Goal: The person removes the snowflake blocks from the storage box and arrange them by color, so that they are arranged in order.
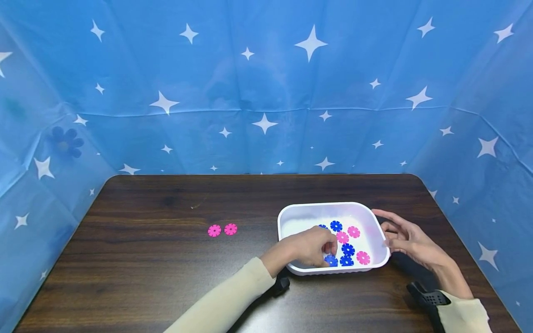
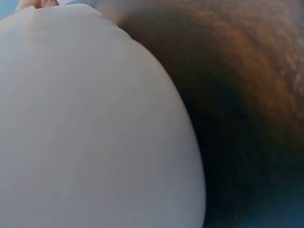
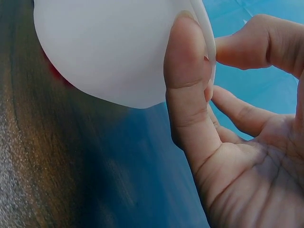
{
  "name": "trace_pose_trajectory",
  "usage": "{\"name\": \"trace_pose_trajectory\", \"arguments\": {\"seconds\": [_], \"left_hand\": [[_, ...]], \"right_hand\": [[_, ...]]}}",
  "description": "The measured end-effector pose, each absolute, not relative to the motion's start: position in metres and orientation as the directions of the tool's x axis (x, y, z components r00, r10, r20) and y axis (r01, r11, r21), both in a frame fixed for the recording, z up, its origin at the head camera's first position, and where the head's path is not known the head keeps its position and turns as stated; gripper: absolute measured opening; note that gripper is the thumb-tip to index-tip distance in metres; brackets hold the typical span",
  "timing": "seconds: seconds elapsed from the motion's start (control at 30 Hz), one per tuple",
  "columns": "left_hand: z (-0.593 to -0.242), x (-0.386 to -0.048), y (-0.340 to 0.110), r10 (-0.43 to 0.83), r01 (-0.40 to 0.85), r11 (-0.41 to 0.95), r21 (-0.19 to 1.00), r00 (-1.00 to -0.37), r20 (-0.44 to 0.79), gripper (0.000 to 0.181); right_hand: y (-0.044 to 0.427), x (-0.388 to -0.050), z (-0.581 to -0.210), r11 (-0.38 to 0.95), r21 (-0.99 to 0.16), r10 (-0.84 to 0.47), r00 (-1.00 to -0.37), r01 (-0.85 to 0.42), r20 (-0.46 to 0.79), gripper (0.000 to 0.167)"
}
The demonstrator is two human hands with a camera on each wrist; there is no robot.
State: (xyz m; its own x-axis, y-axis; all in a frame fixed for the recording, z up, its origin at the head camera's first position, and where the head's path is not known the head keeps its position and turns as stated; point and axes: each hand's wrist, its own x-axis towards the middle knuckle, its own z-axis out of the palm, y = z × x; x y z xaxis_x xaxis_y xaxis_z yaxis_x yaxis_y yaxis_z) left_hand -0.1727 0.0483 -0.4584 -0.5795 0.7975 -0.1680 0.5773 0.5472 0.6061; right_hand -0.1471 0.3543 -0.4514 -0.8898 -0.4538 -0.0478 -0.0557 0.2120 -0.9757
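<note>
A white plastic tray [image 1: 300, 227] stands on the right half of the table and holds several blue and pink notched plastic discs. My left hand [image 1: 312, 245] reaches over its near left rim, fingers bent down inside. Thumb and fingertips meet at a blue disc [image 1: 331, 261] near the front wall. At the tray's right end, my right hand [image 1: 410, 238] grips the rim. Seen from the right wrist, the thumb [image 3: 187, 61] lies along the outer wall, with the other fingers at the rim. The left wrist view is mostly filled by the tray's white wall [image 2: 95, 118].
Two pink discs [image 1: 214, 231] lie side by side on the dark wooden table [image 1: 145, 259], left of the tray. Inside the tray, pink discs [image 1: 363, 258] and blue discs [image 1: 336, 226] are scattered. A blue star-patterned cloth [image 1: 266, 83] surrounds the table's back and sides.
</note>
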Motion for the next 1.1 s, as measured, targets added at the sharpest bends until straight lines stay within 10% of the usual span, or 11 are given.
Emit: {"name": "trace_pose_trajectory", "arguments": {"seconds": [0.53,1.1], "left_hand": [[-0.455,-0.179,0.043,0.829,0.596,0.428,0.679,-0.559,-0.032,0.023],[-0.435,-0.175,0.02,0.708,0.464,0.418,0.781,-0.705,0.041,0.013]], "right_hand": [[0.359,-0.151,-0.454,0.179,-0.982,-0.491,-0.871,-0.065,-0.032,0.073],[0.357,-0.15,-0.452,0.178,-0.983,-0.483,-0.874,-0.043,-0.049,0.074]]}}
